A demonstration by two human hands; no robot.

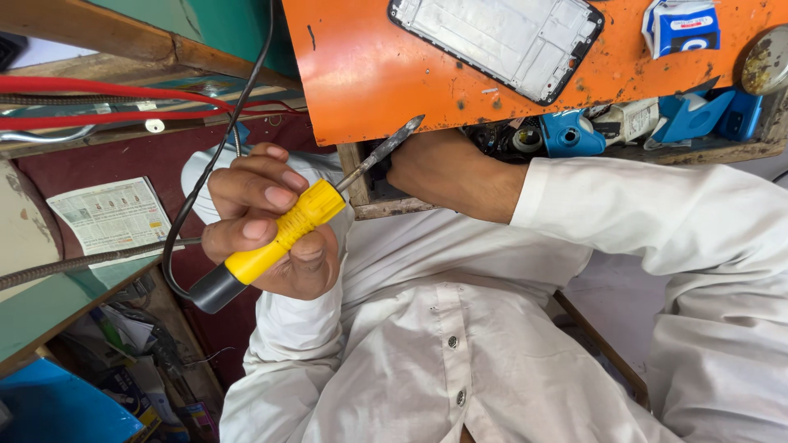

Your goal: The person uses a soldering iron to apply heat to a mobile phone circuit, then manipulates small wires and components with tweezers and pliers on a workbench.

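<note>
My left hand (263,221) grips a soldering iron (283,234) by its yellow handle; the dark metal tip (386,148) points up and to the right at the edge of an orange work mat (369,74). The iron's black cord (246,107) loops up past that hand. My right arm, in a white sleeve, reaches in from the right. My right hand (410,168) goes into a drawer under the mat, and its fingers are hidden. On the mat lies a phone frame (497,41), black-rimmed with a white inside.
A small blue and white carton (680,26) and a round tarnished lid (767,59) sit on the mat. Blue plastic parts (566,131) fill the drawer. At the left are red cables (98,90), a newspaper sheet (111,215) and a flexible metal hose (74,264).
</note>
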